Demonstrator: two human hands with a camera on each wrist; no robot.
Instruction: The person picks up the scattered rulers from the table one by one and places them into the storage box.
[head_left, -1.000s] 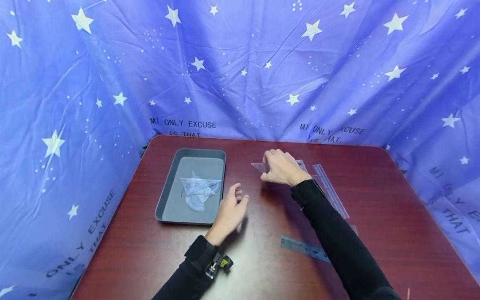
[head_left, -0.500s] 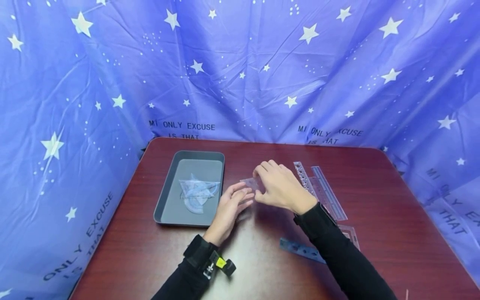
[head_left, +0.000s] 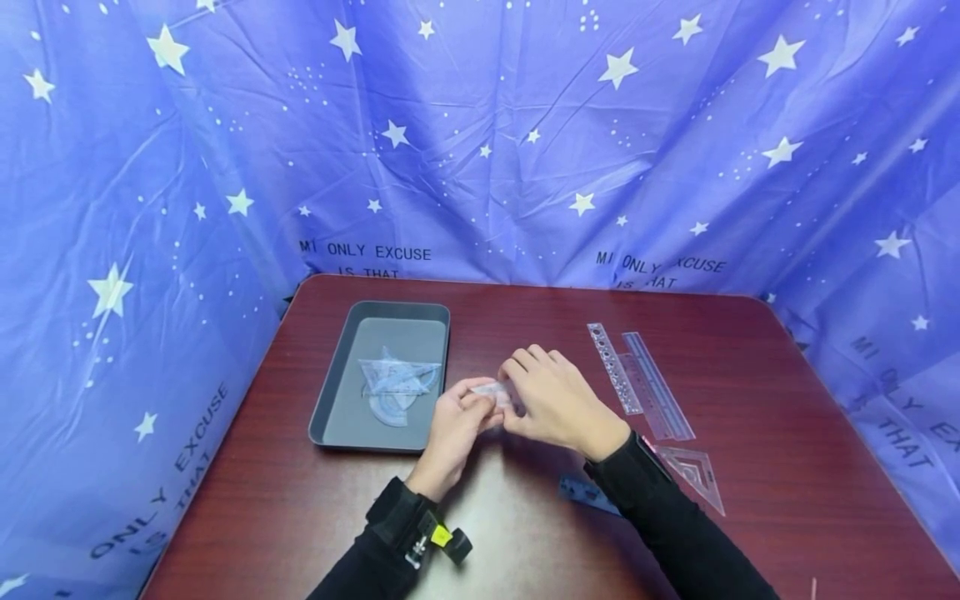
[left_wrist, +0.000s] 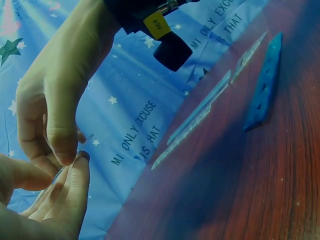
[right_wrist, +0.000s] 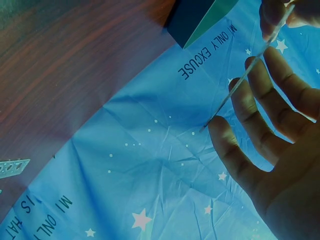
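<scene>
Between my two hands, over the middle of the table, is a small clear set square (head_left: 491, 390). My left hand (head_left: 459, 421) pinches one end of it, thumb on top. The right hand (head_left: 558, 404) holds its other end between thumb and fingers. The right wrist view shows the set square (right_wrist: 245, 75) edge-on as a thin line, with the right fingertips (right_wrist: 242, 92) against it. In the left wrist view the right hand (left_wrist: 62, 95) reaches down to the left hand (left_wrist: 47, 205), and the fingers hide most of the plastic.
Left of my hands stands a grey tray (head_left: 330, 408) with a protractor (head_left: 388, 412) and a clear set square (head_left: 401, 371) in it. Right lie a hole-patterned ruler (head_left: 615, 367), a clear ruler (head_left: 660, 387), another set square (head_left: 697, 475) and a blue ruler (head_left: 588, 493), partly under the right sleeve.
My right hand has brought the set square left and nearer from the rulers. The left hand has moved up slightly to meet it and now pinches its end.
</scene>
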